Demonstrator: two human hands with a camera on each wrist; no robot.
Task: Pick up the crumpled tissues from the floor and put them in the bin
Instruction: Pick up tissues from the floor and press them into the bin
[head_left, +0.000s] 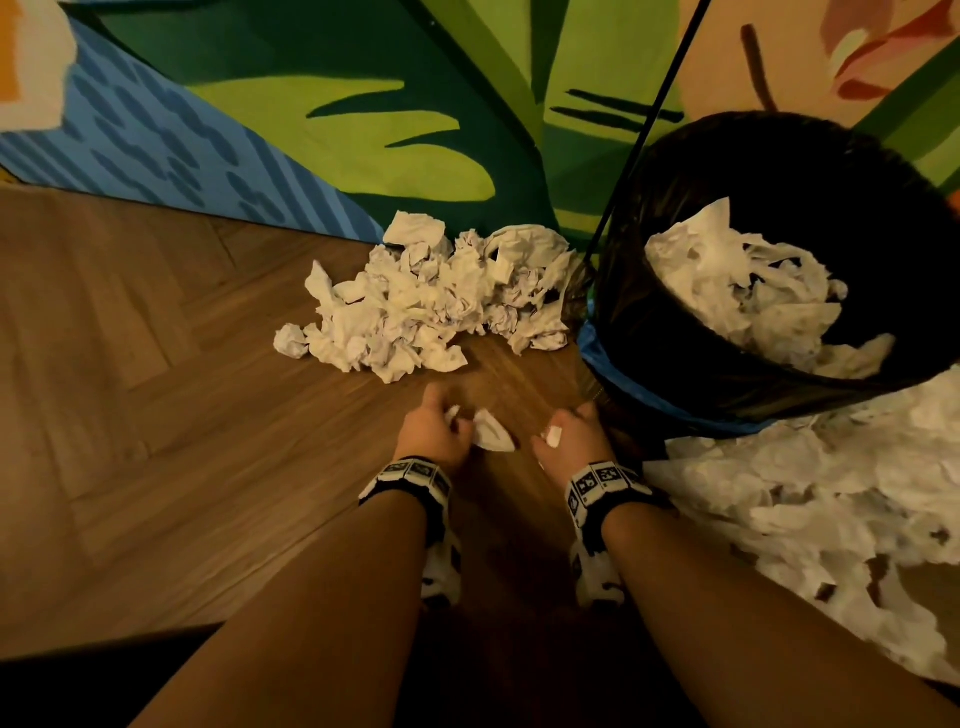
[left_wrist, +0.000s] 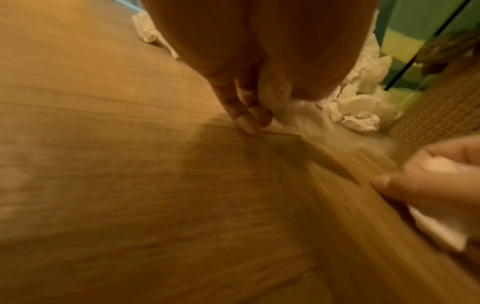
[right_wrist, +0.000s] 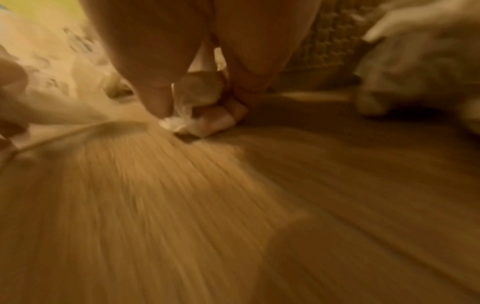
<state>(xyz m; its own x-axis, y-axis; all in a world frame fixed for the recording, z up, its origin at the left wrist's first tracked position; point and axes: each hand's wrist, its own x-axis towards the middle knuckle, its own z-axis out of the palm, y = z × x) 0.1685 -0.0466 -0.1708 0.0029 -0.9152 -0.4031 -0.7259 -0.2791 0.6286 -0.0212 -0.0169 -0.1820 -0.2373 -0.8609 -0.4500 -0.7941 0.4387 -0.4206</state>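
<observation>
A heap of crumpled white tissues (head_left: 431, 296) lies on the wooden floor against the painted wall. The black-lined bin (head_left: 675, 332) stands to its right, partly filled with tissues (head_left: 748, 291). My left hand (head_left: 441, 426) hovers just above the floor in front of the heap and grips a crumpled tissue (head_left: 491, 431), seen hanging between its fingers (left_wrist: 278, 96). My right hand (head_left: 574, 431) is beside the bin's base with its fingers curled round a small tissue wad (head_left: 552, 435), visible at its fingertips (right_wrist: 176, 123).
A second spread of white tissues (head_left: 831, 499) covers the floor at the right, in front of the bin. A thin black cord (head_left: 649, 119) runs diagonally down past the bin. The painted wall (head_left: 311, 130) bounds the far side. Bare floor (head_left: 156, 415) lies to the left.
</observation>
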